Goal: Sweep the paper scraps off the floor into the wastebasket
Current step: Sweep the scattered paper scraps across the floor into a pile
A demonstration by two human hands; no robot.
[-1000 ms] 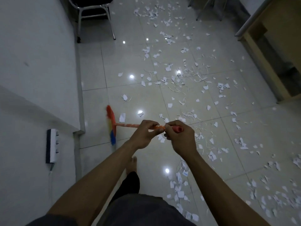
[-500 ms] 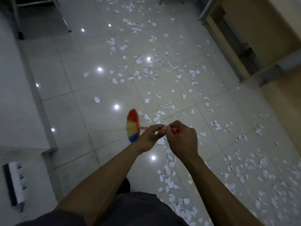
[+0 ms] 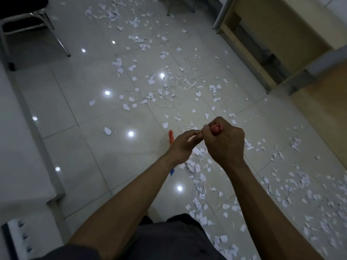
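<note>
White paper scraps (image 3: 169, 91) lie scattered over the glossy tiled floor, thick in the middle and at the right. Both hands hold a small broom by its orange handle. My right hand (image 3: 224, 142) grips the red handle end (image 3: 216, 127). My left hand (image 3: 183, 145) holds the handle just in front of it, fingers curled round it. The broom head (image 3: 171, 136) shows as an orange tip above my left wrist and a blue tip below it; the remainder is hidden by the hand. A heap of scraps (image 3: 197, 162) lies under the hands. No wastebasket is in view.
A metal-legged chair (image 3: 37, 25) stands at the far left. A wooden desk (image 3: 272, 44) fills the right side. A white wall ledge (image 3: 28, 147) runs along the left, with a power strip (image 3: 16, 239) at the bottom left. My dark trousers (image 3: 169, 239) show at the bottom.
The broom head has swept from the left wall towards the middle and now sits under my left hand. The view has swung right, bringing more of the desk in.
</note>
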